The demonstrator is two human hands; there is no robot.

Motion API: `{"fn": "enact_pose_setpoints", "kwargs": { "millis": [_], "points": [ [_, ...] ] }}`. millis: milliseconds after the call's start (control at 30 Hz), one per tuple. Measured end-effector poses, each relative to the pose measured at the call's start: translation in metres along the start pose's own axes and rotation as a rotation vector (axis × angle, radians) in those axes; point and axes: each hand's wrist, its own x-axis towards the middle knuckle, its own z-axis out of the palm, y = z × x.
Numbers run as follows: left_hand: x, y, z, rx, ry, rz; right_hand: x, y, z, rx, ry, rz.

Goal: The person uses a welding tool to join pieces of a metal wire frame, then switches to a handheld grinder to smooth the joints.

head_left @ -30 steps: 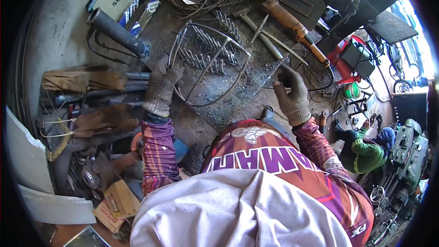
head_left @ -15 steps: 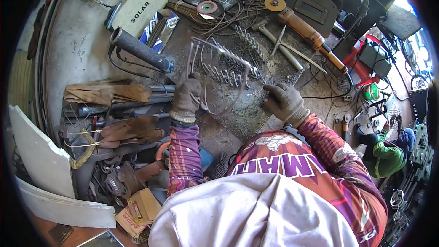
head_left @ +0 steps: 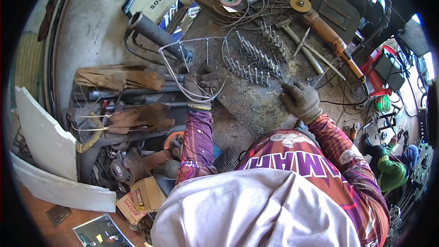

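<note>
My left hand (head_left: 204, 82), in a dirty work glove, is closed around a frame of thin bent metal rod (head_left: 192, 40). The frame has a rounded hoop and short straight bars, and it is held up over the left part of the metal worktop (head_left: 249, 107). My right hand (head_left: 302, 102), also gloved, hovers over or rests on the worktop's right edge; which one I cannot tell. Its fingers are loosely bent, thumb apart from the forefinger, with nothing seen in them. Between and beyond the hands stand rows of short metal pins (head_left: 256, 57) amid grit.
A hammer (head_left: 304, 48) and an orange angle grinder (head_left: 329, 32) lie at the far right. A dark pipe (head_left: 155, 34) leans at the left, near brown leather-like gloves (head_left: 119, 78). Cables (head_left: 256, 18) coil at the back. A person in green (head_left: 392, 169) crouches at the right.
My left hand has turned the rod frame, so its hoop now spreads across my glove. The whole view has shifted, with the bench things appearing farther right. My right hand's fingers are slightly more bent.
</note>
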Motion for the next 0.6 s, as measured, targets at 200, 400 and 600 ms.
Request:
{"fn": "enact_pose_setpoints", "kwargs": {
  "millis": [200,400,600],
  "points": [
    [-0.011,0.029,0.013,0.233,0.054,0.160,0.000,-0.001,0.005,0.008,-0.015,-0.013],
    [-0.031,0.013,0.071,0.216,-0.036,0.067,0.000,-0.004,0.003,0.004,0.007,0.035],
    [-0.050,-0.021,0.108,0.012,-0.170,-0.079,0.001,-0.004,0.006,-0.029,-0.010,0.024]
  ]
}}
